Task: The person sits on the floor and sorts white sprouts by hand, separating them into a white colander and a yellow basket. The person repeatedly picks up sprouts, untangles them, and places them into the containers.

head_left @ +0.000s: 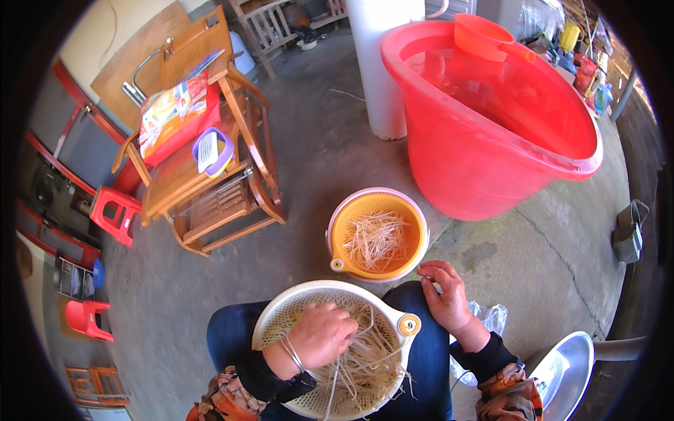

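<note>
A cream colander rests on my lap, heaped with long, thin pale stems like sprouts or stringy roots. My left hand reaches into it with the fingers curled down among the stems; its fingertips are partly hidden. Over my right knee, my right hand is raised with thumb and fingers drawn together. Whatever sits in that pinch is too small to make out. On the floor just ahead, an orange basket set in a pale outer bowl contains more pale strands.
Ahead on the right stands a large red tub of water, an orange-red dipper at its rim. A metal basin and clear plastic bag lie right. A wooden chair bearing a red package and purple container stands left.
</note>
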`<state>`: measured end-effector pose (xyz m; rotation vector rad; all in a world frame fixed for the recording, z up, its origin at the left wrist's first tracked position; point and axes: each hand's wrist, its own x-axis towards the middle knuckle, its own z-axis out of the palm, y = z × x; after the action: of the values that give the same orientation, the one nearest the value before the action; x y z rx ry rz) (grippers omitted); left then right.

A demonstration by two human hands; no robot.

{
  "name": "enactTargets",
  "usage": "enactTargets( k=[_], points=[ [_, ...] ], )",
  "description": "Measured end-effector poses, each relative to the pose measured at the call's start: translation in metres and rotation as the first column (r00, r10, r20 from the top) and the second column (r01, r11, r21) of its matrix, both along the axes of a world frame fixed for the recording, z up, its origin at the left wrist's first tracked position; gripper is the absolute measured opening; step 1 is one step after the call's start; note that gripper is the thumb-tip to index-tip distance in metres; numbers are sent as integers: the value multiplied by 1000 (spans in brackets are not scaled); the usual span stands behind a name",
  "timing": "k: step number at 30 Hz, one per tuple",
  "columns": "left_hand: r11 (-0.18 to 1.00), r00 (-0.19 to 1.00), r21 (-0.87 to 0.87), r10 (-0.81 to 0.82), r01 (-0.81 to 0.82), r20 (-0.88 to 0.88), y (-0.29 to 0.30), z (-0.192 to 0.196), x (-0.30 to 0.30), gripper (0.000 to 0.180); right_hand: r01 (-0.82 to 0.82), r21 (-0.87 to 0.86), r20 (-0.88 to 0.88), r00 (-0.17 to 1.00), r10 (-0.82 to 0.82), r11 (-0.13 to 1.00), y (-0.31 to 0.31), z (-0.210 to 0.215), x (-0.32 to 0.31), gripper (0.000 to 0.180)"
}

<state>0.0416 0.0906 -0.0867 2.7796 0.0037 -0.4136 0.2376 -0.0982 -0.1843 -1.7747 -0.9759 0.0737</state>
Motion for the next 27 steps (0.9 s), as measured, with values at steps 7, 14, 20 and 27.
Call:
enactTargets(
  k=[7,14,20,27],
  points=[
    [997,999,78,-20,22,-27,5,-4,-8,19,24,-34,26,999,-24,999,4,-5,-3,16],
    [996,1000,93,-13,12,15,6,0,-16,5,67,-50,105,993,-62,996,0,-4,-6,17],
    [1000,989,-13,16,-14,144,5,9,-30,5,35,-68,278,961,-15,997,-5,18,-15,19],
    [978,959,-202,96,-42,268,4,31,-47,10,-66,85,141,989,54,994,-19,70,-53,22]
  ],
)
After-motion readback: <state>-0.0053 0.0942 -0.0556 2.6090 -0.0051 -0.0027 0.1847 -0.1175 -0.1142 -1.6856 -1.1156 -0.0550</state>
